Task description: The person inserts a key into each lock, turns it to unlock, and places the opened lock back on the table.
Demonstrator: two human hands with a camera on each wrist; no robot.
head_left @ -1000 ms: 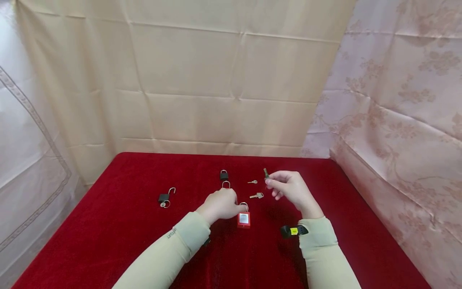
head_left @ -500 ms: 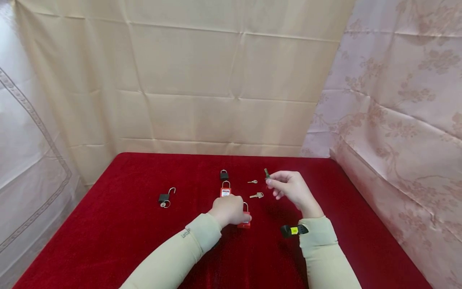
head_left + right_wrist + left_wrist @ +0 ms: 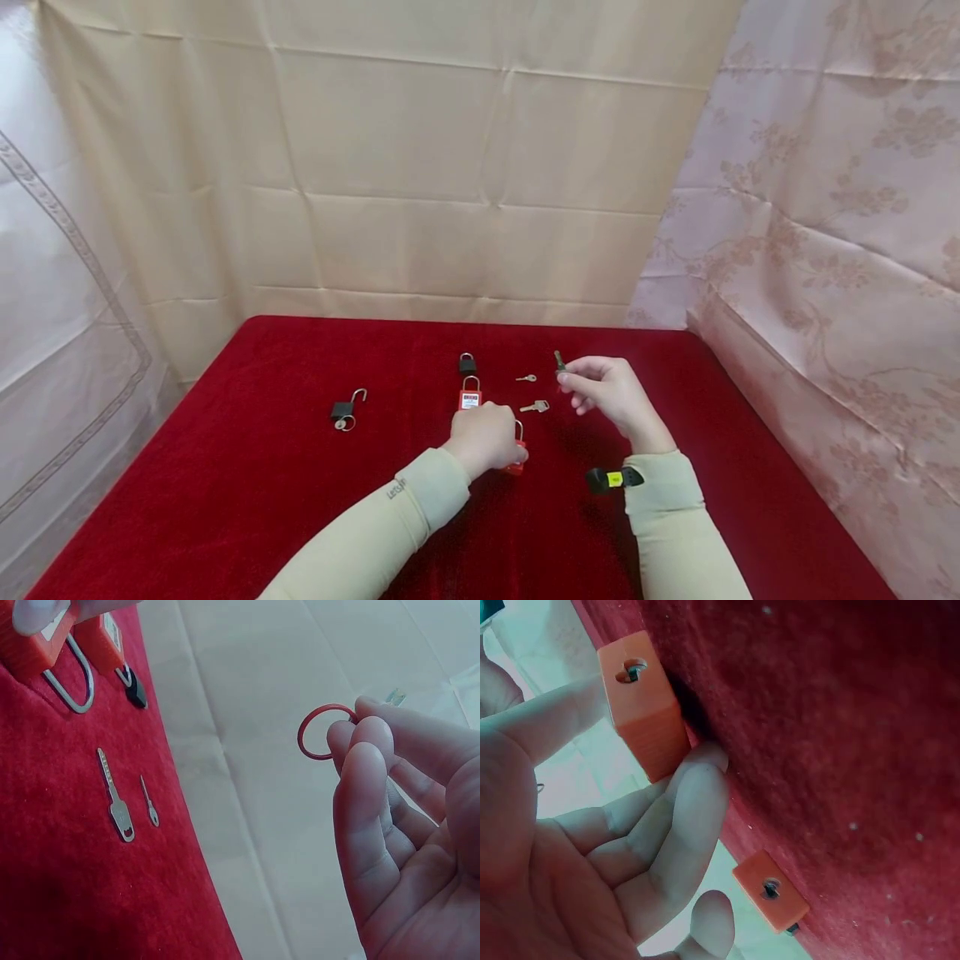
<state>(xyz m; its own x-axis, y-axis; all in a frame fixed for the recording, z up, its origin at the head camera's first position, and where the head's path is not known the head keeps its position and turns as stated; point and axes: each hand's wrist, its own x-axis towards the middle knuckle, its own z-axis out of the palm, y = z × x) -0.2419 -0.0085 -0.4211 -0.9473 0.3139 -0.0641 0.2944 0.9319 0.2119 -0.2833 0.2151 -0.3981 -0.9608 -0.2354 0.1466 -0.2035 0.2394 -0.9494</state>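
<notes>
My left hand [image 3: 486,437] holds a red padlock [image 3: 645,712] between thumb and fingers, low over the table. In the left wrist view its keyhole end faces the camera. From the head, the fingers cover most of its body, while its shackle [image 3: 519,429] sticks up. My right hand [image 3: 609,395] pinches a small key [image 3: 559,360] in the air to the right. A red ring [image 3: 301,739] hangs from it, and the fingertips hide part of the key. Another red padlock [image 3: 470,399] lies just beyond my left hand, its shackle pointing away.
Behind the red padlocks lies a small black padlock [image 3: 467,365]. Two loose keys, one larger [image 3: 536,407] and one smaller [image 3: 527,378], rest between the hands. At left is a black padlock [image 3: 342,411] with its shackle swung out and a key on a ring [image 3: 345,424].
My left hand has come back toward me and right, from beside the near red padlock onto its body, which it now grips and tilts. The right hand with its key has barely moved.
</notes>
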